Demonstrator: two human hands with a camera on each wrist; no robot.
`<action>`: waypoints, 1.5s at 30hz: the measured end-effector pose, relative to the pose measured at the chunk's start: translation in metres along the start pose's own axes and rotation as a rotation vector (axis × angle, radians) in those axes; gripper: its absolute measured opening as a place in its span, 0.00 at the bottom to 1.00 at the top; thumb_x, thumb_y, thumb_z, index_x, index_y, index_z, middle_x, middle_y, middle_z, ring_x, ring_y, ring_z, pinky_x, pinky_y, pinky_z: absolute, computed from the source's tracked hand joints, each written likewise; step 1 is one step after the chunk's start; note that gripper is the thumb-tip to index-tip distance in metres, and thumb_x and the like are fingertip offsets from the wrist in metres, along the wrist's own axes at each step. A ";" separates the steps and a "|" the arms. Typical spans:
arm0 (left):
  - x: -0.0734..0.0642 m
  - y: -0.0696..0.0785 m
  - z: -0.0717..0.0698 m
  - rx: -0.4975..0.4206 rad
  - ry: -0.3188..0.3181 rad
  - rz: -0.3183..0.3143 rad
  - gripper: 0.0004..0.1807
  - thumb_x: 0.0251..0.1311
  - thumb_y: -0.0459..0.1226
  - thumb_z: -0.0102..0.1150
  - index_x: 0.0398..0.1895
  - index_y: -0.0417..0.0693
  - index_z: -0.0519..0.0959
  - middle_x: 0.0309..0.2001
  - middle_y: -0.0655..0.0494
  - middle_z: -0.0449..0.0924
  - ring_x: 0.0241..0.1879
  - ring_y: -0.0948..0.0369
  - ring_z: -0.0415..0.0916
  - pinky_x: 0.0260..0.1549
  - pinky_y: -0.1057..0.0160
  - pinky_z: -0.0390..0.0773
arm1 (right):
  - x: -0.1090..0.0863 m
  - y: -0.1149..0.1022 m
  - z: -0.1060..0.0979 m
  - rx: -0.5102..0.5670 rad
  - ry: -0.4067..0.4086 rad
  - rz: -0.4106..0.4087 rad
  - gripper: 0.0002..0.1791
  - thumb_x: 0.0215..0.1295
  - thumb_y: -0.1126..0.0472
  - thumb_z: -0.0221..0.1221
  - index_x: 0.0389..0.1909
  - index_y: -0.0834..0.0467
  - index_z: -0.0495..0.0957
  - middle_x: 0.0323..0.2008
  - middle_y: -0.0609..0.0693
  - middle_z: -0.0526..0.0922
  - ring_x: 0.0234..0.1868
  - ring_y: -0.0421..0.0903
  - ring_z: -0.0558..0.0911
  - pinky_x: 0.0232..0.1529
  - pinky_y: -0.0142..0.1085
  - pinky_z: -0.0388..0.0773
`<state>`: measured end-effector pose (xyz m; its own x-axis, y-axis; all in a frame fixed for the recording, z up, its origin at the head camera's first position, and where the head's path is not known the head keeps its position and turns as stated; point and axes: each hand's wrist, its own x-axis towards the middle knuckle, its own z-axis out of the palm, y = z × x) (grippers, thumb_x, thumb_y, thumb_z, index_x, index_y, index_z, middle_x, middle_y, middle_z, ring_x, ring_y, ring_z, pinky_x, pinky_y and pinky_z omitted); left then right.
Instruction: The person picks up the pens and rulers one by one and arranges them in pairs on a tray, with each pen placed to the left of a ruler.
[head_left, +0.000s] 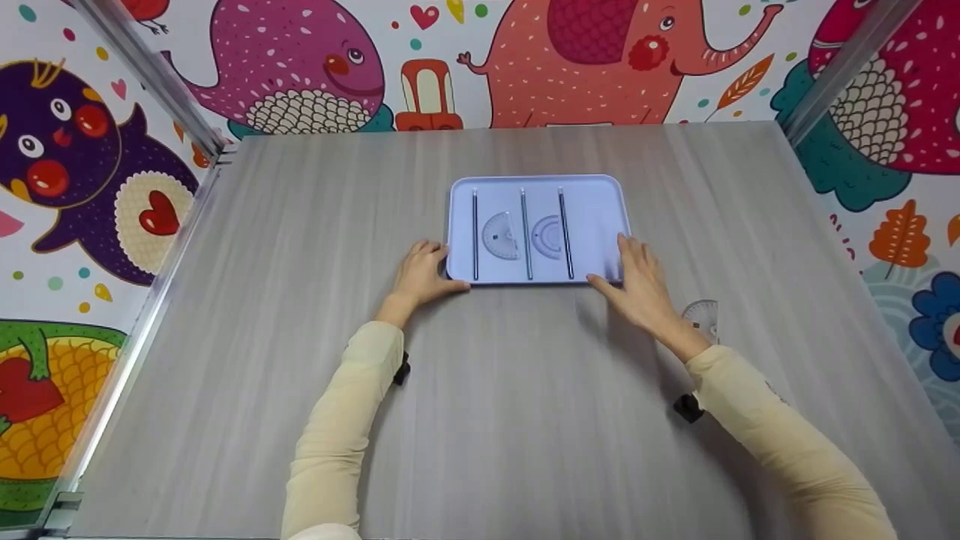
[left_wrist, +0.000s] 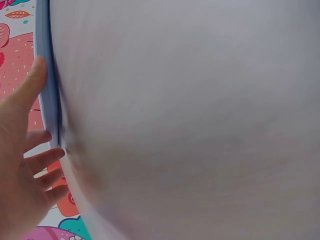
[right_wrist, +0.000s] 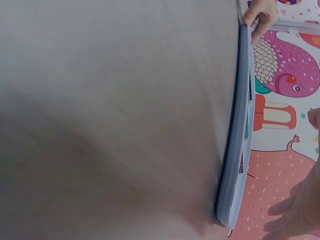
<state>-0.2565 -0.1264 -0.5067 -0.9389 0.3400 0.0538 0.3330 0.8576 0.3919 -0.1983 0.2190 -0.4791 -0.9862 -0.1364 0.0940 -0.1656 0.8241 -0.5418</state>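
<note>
A pale blue tray (head_left: 600,202) lies on the table, holding three dark pencils (head_left: 566,232) set upright in rows. Between them lie two clear protractors (head_left: 501,236), one in each gap. My left hand (head_left: 422,276) grips the tray's front left corner, thumb along the front wall and fingers at the left side; the left wrist view shows the thumb on the blue wall (left_wrist: 44,95). At the front right corner my right hand (head_left: 637,289) is spread, thumb near the front rim and fingers by the right side. In the right wrist view its fingers (right_wrist: 282,206) stand apart from the tray.
Another clear protractor (head_left: 703,319) lies on the grey wood-grain table (head_left: 510,420), partly behind my right wrist. Walls printed with cartoon animals (head_left: 592,60) border the back and sides, with metal posts (head_left: 847,75) at the back corners.
</note>
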 end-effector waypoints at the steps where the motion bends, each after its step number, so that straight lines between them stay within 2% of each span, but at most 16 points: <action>1: 0.000 0.000 0.000 0.000 -0.002 -0.002 0.46 0.38 0.56 0.68 0.56 0.32 0.70 0.54 0.39 0.71 0.59 0.45 0.61 0.61 0.54 0.58 | -0.002 0.000 0.000 -0.027 -0.010 -0.005 0.48 0.59 0.40 0.52 0.68 0.67 0.45 0.65 0.72 0.49 0.65 0.70 0.46 0.63 0.61 0.38; 6: 0.000 0.000 -0.001 -0.004 -0.014 -0.019 0.47 0.38 0.57 0.68 0.57 0.33 0.69 0.55 0.39 0.70 0.60 0.45 0.59 0.62 0.53 0.57 | -0.013 0.000 0.002 -0.127 -0.069 0.004 0.51 0.58 0.35 0.49 0.69 0.66 0.41 0.65 0.73 0.46 0.65 0.72 0.43 0.62 0.63 0.33; 12: 0.000 0.000 -0.003 -0.014 -0.021 -0.031 0.47 0.39 0.56 0.68 0.58 0.34 0.68 0.56 0.39 0.69 0.62 0.44 0.57 0.63 0.52 0.55 | -0.024 0.001 0.005 -0.183 -0.126 0.024 0.53 0.56 0.32 0.47 0.69 0.64 0.39 0.67 0.72 0.41 0.65 0.71 0.38 0.62 0.63 0.30; 19: 0.001 0.000 -0.002 -0.014 -0.023 -0.027 0.47 0.38 0.56 0.68 0.58 0.33 0.68 0.56 0.39 0.70 0.61 0.45 0.58 0.63 0.52 0.55 | -0.034 0.009 0.001 -0.186 -0.145 0.093 0.57 0.53 0.29 0.48 0.69 0.65 0.39 0.67 0.72 0.41 0.65 0.71 0.38 0.61 0.65 0.33; 31: 0.000 -0.001 0.000 0.003 0.000 -0.004 0.46 0.37 0.56 0.68 0.57 0.33 0.70 0.55 0.38 0.70 0.60 0.43 0.59 0.62 0.52 0.57 | -0.048 0.034 -0.022 -0.180 -0.223 0.257 0.62 0.52 0.26 0.45 0.68 0.69 0.32 0.65 0.77 0.34 0.62 0.76 0.35 0.57 0.69 0.32; 36: 0.000 -0.001 0.000 0.004 0.000 -0.002 0.46 0.37 0.56 0.68 0.57 0.33 0.70 0.55 0.38 0.70 0.60 0.43 0.59 0.62 0.52 0.57 | -0.052 0.049 -0.039 -0.155 -0.267 0.323 0.61 0.54 0.29 0.46 0.65 0.74 0.32 0.63 0.80 0.35 0.60 0.79 0.40 0.57 0.69 0.36; 41: 0.000 0.000 0.000 0.001 -0.003 -0.006 0.47 0.37 0.56 0.68 0.57 0.33 0.69 0.55 0.38 0.70 0.60 0.43 0.59 0.62 0.52 0.57 | -0.054 0.065 -0.055 -0.129 -0.253 0.345 0.56 0.56 0.42 0.55 0.63 0.80 0.37 0.59 0.83 0.47 0.56 0.80 0.51 0.55 0.67 0.51; 45: 0.000 0.000 0.000 -0.006 -0.012 -0.020 0.47 0.38 0.56 0.68 0.58 0.34 0.69 0.56 0.39 0.70 0.61 0.44 0.58 0.63 0.52 0.56 | -0.055 0.074 -0.064 -0.084 -0.250 0.345 0.51 0.56 0.50 0.57 0.61 0.82 0.41 0.56 0.84 0.50 0.54 0.80 0.53 0.51 0.67 0.57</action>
<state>-0.2565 -0.1262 -0.5061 -0.9444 0.3271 0.0349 0.3133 0.8622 0.3980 -0.1561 0.3228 -0.4714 -0.9559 0.0339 -0.2916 0.1642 0.8851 -0.4355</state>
